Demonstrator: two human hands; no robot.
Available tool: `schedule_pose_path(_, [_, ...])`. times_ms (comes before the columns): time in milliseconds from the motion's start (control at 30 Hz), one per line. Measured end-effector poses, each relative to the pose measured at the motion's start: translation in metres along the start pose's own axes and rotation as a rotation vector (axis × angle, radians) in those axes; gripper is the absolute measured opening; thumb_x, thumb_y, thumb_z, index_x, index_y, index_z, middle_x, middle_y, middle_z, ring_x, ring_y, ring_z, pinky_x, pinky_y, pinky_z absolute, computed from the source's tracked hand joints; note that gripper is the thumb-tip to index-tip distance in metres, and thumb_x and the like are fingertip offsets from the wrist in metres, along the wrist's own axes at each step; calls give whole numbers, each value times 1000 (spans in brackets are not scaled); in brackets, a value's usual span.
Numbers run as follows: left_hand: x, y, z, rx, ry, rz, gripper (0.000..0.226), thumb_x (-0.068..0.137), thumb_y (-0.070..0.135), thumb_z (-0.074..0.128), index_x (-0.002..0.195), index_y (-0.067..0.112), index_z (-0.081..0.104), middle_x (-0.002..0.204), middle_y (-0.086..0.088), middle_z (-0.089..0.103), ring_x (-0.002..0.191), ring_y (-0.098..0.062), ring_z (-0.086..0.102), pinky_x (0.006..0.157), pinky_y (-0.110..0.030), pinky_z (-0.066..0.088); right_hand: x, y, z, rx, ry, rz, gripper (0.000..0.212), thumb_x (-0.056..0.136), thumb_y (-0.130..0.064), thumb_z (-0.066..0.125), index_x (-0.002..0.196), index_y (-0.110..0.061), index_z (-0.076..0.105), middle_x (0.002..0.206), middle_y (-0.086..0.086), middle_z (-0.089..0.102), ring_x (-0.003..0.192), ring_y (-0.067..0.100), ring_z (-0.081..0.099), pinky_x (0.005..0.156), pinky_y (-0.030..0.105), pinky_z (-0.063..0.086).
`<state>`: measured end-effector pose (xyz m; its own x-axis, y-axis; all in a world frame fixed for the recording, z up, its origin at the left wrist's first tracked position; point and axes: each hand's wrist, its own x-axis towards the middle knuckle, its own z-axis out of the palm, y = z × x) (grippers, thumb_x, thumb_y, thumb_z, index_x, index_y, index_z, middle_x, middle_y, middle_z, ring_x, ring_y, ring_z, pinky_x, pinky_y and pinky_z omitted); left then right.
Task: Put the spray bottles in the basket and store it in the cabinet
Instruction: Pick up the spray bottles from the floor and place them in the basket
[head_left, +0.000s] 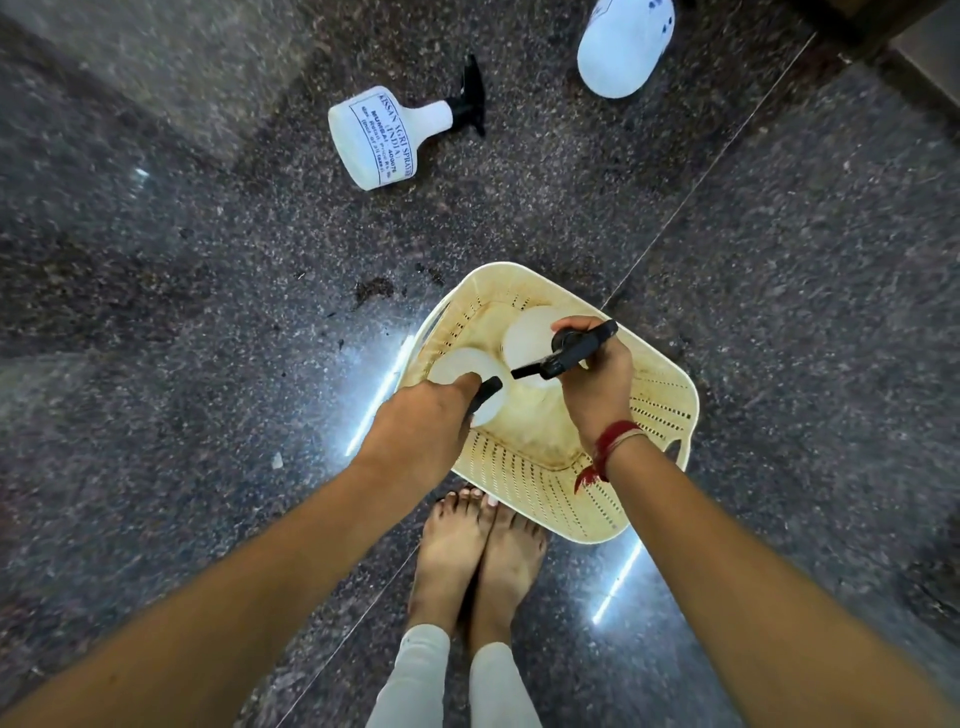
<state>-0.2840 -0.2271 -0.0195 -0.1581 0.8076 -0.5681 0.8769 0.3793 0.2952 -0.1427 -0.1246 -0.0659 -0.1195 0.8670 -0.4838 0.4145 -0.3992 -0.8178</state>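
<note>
Two bottles go in upright to leave room: my left hand grips one bottle, my right hand clasps the other's trigger, both inside the basket. Third bottle lies well apart on the floor.

Red thread wristband, white trousers, bare feet

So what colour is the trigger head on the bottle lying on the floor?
Black, on a white bottle; head view.

one head-worn wide-angle view, facing steeply down, close over the basket, floor around
</note>
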Motion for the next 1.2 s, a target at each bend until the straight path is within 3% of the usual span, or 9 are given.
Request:
schedule_pose_path(333, [-1, -3, -4, 60, -19, 39, 24, 96, 21, 46, 120, 20, 48, 74, -9, 67, 66, -34, 64, 54, -34, 46, 0, -16, 16, 113, -9, 89, 38, 74, 21, 60, 98, -8, 61, 95, 5, 61, 86, 14, 56, 72, 8, 49])
schedule_pose_path(433, [0, 0, -4, 52, -14, 31, 23, 97, 22, 47, 120, 20, 49, 75, -9, 68, 64, -32, 62, 53, -33, 45, 2, -18, 14, 33, 61, 149, 28, 73, 6, 73, 96, -9, 65, 90, -2, 66, 84, 8, 61, 76, 16, 48])
schedule_pose_path(533, [1, 3, -4, 42, 1, 6, 28, 95, 25, 48, 123, 20, 47, 78, -8, 68, 65, -31, 61, 52, -31, 39, 1, -21, 12, 40, 159, 148, 33, 67, -9, 82, 93, -14, 63, 85, -11, 67, 81, -2, 63, 71, 9, 47])
schedule_pose_path(733, [6, 2, -6, -82, -162, 68, 47, 95, 32, 45, 138, 26, 31, 84, -9, 68, 67, -28, 62, 48, -27, 37, -13, -19, 23, 158, 305, 131, 37, 67, -14, 83, 78, -31, 51, 101, 14, 66, 85, 18, 62, 83, 27, 50])
schedule_pose_path(833, [14, 0, -9, -531, -436, -74, 21, 96, 21, 44, 116, 28, 40, 71, -9, 67, 44, -17, 63, 40, -25, 49, -13, -18, 25, 120, 314, 148, 33, 71, -16, 79, 75, -37, 53, 106, 14, 65, 76, 6, 62, 76, 13, 47])
schedule_pose_path(900, [18, 3, -14, -883, -476, -269, 14, 98, 15, 46, 109, 23, 43, 62, -11, 67, 39, -16, 62, 40, -22, 50, -13, -17, 26, 77, 298, 144, 30, 72, -15, 76, 74, -38, 56, 103, 12, 67, 66, -5, 58, 66, 1, 41])
schedule_pose_path(1000, [11, 15, -23, -1509, -281, -609, 12, 98, 16, 51, 105, 20, 42, 59, -12, 71, 46, -20, 68, 42, -24, 54, -14, -17, 27, 79, 290, 150, 24, 73, -13, 76, 83, -28, 61, 93, 8, 69, 59, -10, 56, 59, 0, 40])
schedule_pose_path(1067, [2, 26, -22, -1870, -139, -713, 11, 98, 17, 50, 104, 18, 40, 77, -19, 74, 60, -24, 73, 55, -32, 62, -15, -18, 27, 142, 307, 166, 22, 74, -11, 77, 91, -15, 64, 81, 1, 66, 55, -9, 54, 58, 3, 42])
schedule_pose_path(1200, [-15, 50, -12, -2204, 32, -777, 5, 98, 10, 39, 98, 14, 41, 97, -25, 64, 82, -29, 70, 80, -40, 57, -18, -18, 27, 182, 311, 196, 25, 74, -12, 77, 94, -12, 64, 84, 3, 66, 72, 8, 61, 66, 16, 49])
